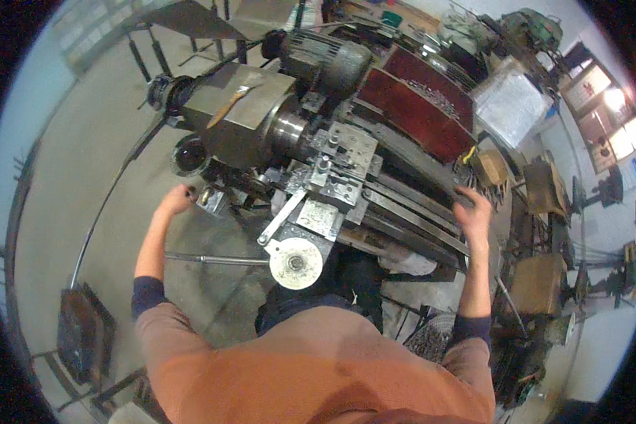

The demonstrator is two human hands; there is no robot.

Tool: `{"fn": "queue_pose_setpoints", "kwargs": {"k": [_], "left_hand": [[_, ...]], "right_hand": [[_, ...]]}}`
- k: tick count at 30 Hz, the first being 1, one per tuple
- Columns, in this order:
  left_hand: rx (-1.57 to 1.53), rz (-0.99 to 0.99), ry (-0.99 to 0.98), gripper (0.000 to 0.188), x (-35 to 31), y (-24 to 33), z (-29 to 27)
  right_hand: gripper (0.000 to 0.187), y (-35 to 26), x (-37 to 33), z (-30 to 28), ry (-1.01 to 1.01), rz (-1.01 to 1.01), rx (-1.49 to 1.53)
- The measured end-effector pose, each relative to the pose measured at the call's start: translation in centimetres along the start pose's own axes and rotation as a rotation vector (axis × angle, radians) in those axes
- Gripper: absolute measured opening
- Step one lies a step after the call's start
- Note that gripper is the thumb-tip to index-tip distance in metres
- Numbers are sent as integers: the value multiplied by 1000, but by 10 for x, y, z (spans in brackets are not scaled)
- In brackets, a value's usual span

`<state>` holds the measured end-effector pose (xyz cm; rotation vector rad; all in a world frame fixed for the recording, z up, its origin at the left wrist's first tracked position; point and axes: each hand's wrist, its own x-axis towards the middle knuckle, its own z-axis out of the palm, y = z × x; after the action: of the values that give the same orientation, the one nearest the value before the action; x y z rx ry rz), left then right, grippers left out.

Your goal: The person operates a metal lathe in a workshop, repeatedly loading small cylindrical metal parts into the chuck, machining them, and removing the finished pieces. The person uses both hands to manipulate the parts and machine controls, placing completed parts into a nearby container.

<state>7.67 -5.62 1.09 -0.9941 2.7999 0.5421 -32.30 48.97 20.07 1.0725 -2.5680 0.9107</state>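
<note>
A metal lathe stretches across in front of me, its headstock (222, 116) on the left and its bed rails (417, 212) running to the right. My left hand (175, 201) is at the headstock's lower front, fingers curled by a small dark knob; what they hold is unclear. Beside it is a shiny metal fitting (210, 200). My right hand (473, 212) hovers by the right end of the bed, thumb and fingers apart, holding nothing. Between my hands sit the chuck (290, 133), the tool post (323, 167) and a round handwheel dial (296, 263) near my body.
A wooden-handled brush (227, 106) lies on the headstock. Behind the bed stands a dark red tray (411, 116) with metal chips, near an electric motor (325, 62). A long thin rod (114, 191) slants at the left, and a foil-like covered box (510, 102) is at the back right.
</note>
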Motion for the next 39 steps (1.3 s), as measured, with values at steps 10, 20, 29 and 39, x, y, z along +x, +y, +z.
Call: {"fn": "queue_pose_setpoints", "kwargs": {"k": [10, 20, 29, 39], "left_hand": [[380, -580, 644, 39, -181, -104, -111], [135, -423, 758, 47, -184, -5, -53], [71, -219, 782, 37, -168, 117, -118], [-1878, 471, -71, 25, -65, 306, -76]], "right_hand": [[24, -216, 119, 174, -515, -522, -80], [25, -218, 121, 203, -419, -512, -130], [25, -209, 93, 131, -137, -874, 392], [36, -221, 19, 116, -20, -813, 512]]}}
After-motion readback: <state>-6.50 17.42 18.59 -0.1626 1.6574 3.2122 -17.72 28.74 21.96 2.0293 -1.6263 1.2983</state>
